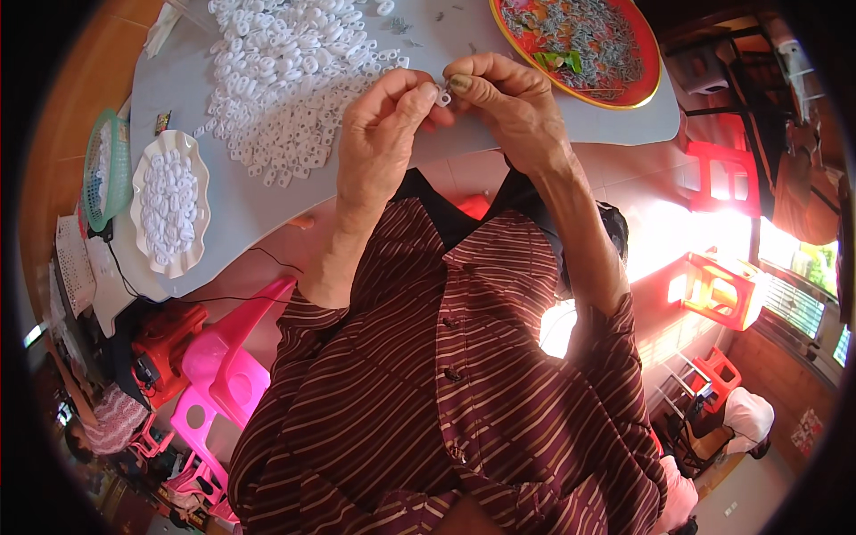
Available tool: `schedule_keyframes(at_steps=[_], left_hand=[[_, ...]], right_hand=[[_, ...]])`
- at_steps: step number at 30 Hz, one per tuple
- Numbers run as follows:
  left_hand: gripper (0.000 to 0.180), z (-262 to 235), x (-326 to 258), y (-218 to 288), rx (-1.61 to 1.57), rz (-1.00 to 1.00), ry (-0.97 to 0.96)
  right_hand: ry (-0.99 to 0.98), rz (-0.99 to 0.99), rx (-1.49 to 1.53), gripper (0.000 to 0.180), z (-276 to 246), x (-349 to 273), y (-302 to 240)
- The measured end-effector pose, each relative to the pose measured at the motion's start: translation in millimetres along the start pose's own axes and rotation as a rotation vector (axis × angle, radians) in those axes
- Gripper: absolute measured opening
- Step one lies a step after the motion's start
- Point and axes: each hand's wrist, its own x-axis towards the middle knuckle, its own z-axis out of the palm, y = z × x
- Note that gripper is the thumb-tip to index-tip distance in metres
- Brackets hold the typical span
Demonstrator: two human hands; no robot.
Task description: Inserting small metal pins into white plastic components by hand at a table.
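Over the table's near edge, my left hand (383, 134) and my right hand (513, 107) meet with their fingertips almost touching. My left thumb and fingers pinch a small white plastic piece (444, 98) with a round hole. The right thumb and forefinger are pressed together right beside that piece; whatever is between them is too small to make out. Beyond my left hand spreads a heap of similar white plastic pieces (281, 134). To the right of my right hand, a round red tray (649, 55) with a gold rim holds many small grey metal pieces and some green bits.
A scalloped white dish (204, 214) full of white pieces stands at the left on the grey table (245, 209), next to a green mesh basket (116, 192). A few loose metal bits (399, 25) lie near the heap. Pink chairs (236, 366) and red stools (722, 290) stand around.
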Motion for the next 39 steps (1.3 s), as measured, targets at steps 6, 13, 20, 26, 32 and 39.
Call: schedule_keyframes(at_steps=[6,13,20,26,32,39], left_hand=[[0.018,1,0,0,0.105,0.072,0.001],[0.019,0,0,-1,0.167,0.075,-0.012],[0.018,-1,1,-9,0.111,0.077,0.016],[0.017,-2,1,-15,0.067,0.094,0.0],[0.017,-2,-1,-6,-0.03,0.024,-0.049],[0.015,-7,0,-9,0.025,0.0,-0.085]], right_hand=[[-0.044,-0.038,0.026,0.017,-2,2,4],[-0.019,-0.049,-0.035,0.022,2,0,1],[0.01,-0.043,-0.116,0.024,6,-3,0],[0.062,-0.142,-0.122,0.023,11,-6,5],[0.152,-0.183,-0.188,0.023,12,-8,9],[0.152,-0.19,-0.171,0.024,14,-8,8]])
